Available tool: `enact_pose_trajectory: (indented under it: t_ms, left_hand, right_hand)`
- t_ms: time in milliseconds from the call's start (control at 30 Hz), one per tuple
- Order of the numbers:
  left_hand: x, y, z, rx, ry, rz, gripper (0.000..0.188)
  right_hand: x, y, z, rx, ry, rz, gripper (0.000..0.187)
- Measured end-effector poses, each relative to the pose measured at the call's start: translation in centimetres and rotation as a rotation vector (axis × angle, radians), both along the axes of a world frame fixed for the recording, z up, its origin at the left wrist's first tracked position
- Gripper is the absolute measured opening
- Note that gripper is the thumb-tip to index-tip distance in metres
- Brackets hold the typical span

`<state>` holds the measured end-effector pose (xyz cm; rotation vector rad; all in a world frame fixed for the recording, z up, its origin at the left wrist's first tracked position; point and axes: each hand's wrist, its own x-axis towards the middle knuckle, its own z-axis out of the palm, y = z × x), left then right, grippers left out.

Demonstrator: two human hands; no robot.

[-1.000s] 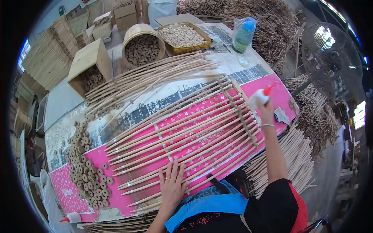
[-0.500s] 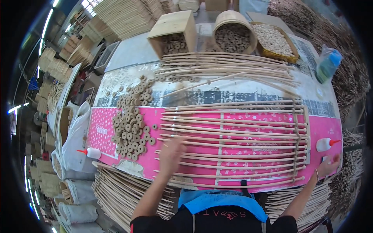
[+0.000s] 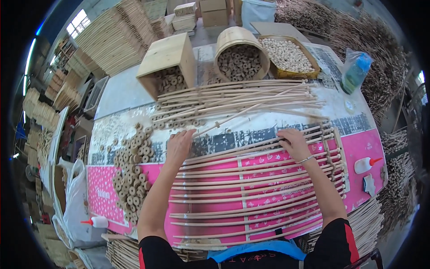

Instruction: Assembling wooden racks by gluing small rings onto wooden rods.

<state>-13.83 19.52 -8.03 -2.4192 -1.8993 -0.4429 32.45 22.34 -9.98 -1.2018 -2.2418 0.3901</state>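
The half-curled left hand is touching a thin pale wooden stick at its right; whether it is gripping, I cannot tell. The loosely bent right hand is overlapping round beige wooden rods, its hold unclear. Below-left of the left hand, a pink patterned sheet is carrying white lettering.

A window glares at upper left (edges bow).

From the person's head, one wide fisheye camera looks down and forward across the bench, with the sticks near in mid-picture, the forearms entering from below, and stacked boards farther off, toward the upper left rim.
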Motion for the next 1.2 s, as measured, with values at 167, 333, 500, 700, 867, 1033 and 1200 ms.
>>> enact_pose_trajectory:
  t_ms: [167, 333, 500, 700, 867, 1033, 1200]
  left_hand:
    - [-1.3, 5.1, 1.3, 0.264, -0.026, -0.060, 0.027]
    - [-2.4, 10.0, 0.0, 0.319, 0.126, 0.062, 0.023]
    - [-1.1, 10.2, -0.8, 0.407, 0.029, 0.207, 0.026]
    - [-4.2, 4.9, -0.8, 0.268, -0.242, 0.253, 0.025]
    - [-14.4, -1.2, -1.3, 0.286, -0.440, 0.562, 0.016]
    - [-16.7, -6.7, 0.2, 0.030, -0.485, 0.494, 0.030]
    - [-13.3, -7.9, 0.8, -0.007, 0.111, 0.301, 0.042]
  right_hand:
    - [0.1, 0.2, 0.3, 0.015, -0.014, -0.011, 0.022]
    - [0.1, 1.0, 0.6, 0.010, -0.005, 0.021, 0.015]
    - [0.2, 1.0, 0.8, -0.026, -0.005, 0.007, 0.013]
    - [-0.2, 2.2, 0.7, -0.060, -0.028, 0.021, 0.007]
    - [0.5, 2.3, 1.2, -0.068, 0.011, 0.066, 0.005]
    - [0.0, 1.2, 1.9, -0.098, 0.089, 0.025, 0.004]
    - [0.3, 1.2, 1.6, -0.029, 0.112, 0.024, 0.006]
